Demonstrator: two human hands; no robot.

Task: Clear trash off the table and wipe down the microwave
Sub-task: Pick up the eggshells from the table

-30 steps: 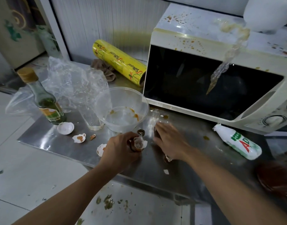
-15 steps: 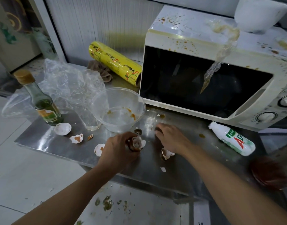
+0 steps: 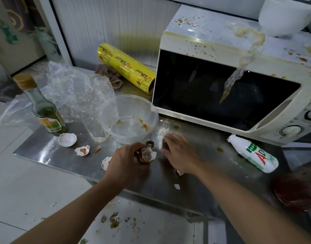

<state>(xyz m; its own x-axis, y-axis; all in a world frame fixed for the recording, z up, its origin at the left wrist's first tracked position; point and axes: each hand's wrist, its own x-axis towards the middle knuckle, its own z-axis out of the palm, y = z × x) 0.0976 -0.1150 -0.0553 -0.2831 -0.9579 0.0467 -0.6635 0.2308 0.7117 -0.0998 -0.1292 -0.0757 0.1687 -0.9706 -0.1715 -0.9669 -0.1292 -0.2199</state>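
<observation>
Holding only orange smears, clear plastic bowl [image 3: 129, 118] beside microwave [image 3: 239, 81].

Steel table [image 3: 45, 152]: microwave [image 3: 221, 95], clear bowl [image 3: 129, 118], glass bottle [image 3: 44, 110], eggshells [image 3: 67, 139], white bottle [image 3: 253, 154], wrap roll [image 3: 124, 67].

One wide camera on my head looks forward and down, close over the steel table [image 3: 45, 154]. My arms rise from the frame's bottom edge; the microwave [image 3: 221, 95] fills the upper right.
</observation>
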